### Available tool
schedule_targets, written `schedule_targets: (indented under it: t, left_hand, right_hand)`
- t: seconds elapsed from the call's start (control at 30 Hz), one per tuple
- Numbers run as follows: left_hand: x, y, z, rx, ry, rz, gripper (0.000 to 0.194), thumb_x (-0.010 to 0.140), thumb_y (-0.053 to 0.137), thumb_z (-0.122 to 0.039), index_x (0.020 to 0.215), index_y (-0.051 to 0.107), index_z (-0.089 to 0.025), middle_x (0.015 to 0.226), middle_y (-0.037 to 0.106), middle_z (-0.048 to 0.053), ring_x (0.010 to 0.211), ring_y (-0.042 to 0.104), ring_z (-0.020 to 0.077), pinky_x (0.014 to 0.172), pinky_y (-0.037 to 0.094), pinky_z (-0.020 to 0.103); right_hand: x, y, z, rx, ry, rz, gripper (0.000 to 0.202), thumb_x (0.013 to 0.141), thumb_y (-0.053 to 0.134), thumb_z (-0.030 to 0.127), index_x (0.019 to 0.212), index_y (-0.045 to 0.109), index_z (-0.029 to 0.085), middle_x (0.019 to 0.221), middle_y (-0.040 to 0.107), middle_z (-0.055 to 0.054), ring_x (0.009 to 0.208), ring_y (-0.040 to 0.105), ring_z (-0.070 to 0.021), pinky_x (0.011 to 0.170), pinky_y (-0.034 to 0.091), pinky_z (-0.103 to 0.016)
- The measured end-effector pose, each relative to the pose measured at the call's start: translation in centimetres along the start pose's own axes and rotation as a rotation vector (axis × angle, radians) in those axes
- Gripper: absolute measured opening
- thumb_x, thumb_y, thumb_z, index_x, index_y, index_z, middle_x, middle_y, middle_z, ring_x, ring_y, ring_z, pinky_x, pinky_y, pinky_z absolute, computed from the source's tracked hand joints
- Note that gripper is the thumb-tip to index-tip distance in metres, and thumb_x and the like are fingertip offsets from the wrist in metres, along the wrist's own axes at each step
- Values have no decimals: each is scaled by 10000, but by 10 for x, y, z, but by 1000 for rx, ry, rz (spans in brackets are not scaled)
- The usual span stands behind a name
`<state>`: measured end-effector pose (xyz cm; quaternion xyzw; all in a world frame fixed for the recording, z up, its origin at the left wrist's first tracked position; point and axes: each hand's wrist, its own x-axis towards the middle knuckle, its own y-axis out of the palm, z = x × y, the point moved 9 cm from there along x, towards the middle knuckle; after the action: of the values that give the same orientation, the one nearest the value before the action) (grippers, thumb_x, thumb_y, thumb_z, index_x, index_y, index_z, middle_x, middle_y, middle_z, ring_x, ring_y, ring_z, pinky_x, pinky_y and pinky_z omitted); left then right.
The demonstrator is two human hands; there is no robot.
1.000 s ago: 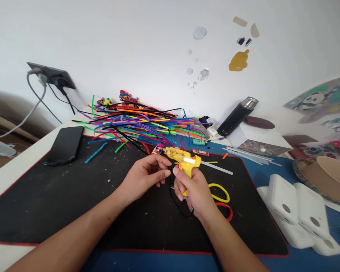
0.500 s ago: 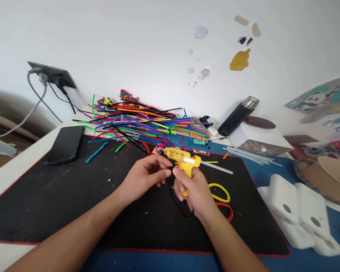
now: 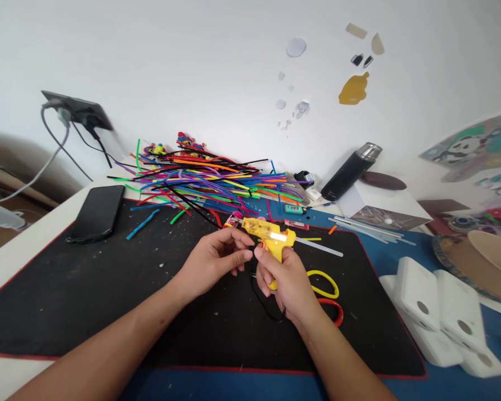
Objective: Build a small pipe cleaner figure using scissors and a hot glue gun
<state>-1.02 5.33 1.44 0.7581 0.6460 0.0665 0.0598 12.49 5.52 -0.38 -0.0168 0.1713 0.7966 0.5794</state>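
My right hand (image 3: 286, 275) is wrapped around the handle of a yellow hot glue gun (image 3: 262, 227), which points left. A translucent glue stick (image 3: 321, 247) juts from its back end. Close under the nozzle, my left hand (image 3: 221, 256) is closed in a pinch. Something small and dark shows at those fingertips, too little of it visible to name. Beyond the nozzle lies a small pink item (image 3: 234, 217), partly hidden. Scissors with one yellow handle and one red handle (image 3: 337, 312) lie beneath my right hand, their blades mostly covered. A thin black cord (image 3: 261, 301) hangs below the gun.
A black mat (image 3: 108, 306) with red edging covers much of the table. Many coloured pipe cleaners (image 3: 217, 178) are heaped at the back. A phone (image 3: 96, 213) lies left. On the right are spare glue sticks (image 3: 371, 229), a dark flask (image 3: 350, 171) and white blocks (image 3: 420, 295).
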Motion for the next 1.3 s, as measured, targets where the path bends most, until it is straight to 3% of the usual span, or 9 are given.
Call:
schedule_targets:
  t: [0.4,0.53,0.73,1.03,1.3]
  left_hand:
    - [0,0,-3,-7,-15,-3,403,850,847,-492,1065,733,-172,742,657,-14,595,621,121,543,539,237]
    - [0,-4,0,-10,-46,-30,403,885,796,-548,994,714,-168,728,670,-5,580,614,123,504,510,224]
    - [1,2,12,-70,-172,65,438,878,793,-566,790,650,-162,700,643,-5,540,565,94,426,402,179]
    - [1,3,17,-108,-206,92,419,827,851,-537,828,671,-159,686,641,-12,544,570,93,425,398,171]
    - [0,2,19,-127,-213,94,412,829,862,-520,835,674,-153,674,638,-18,540,570,88,421,401,160]
  right_hand:
    - [0,-4,2,-13,-23,-47,438,831,822,541,703,551,222,445,432,101,331,413,-90,392,297,-236]
    - [1,-6,3,-49,-35,-47,417,842,817,542,740,578,216,443,447,101,326,416,-88,396,315,-232]
    - [-1,-5,8,-177,-35,-34,467,854,791,562,645,548,222,411,457,72,341,430,-100,405,313,-243]
    - [-3,-5,8,-380,-19,-41,496,867,725,577,575,550,216,414,490,37,368,436,-105,427,345,-253]
    - [-4,-5,9,-341,-31,-39,471,867,735,585,635,572,210,417,486,52,360,437,-102,420,347,-246]
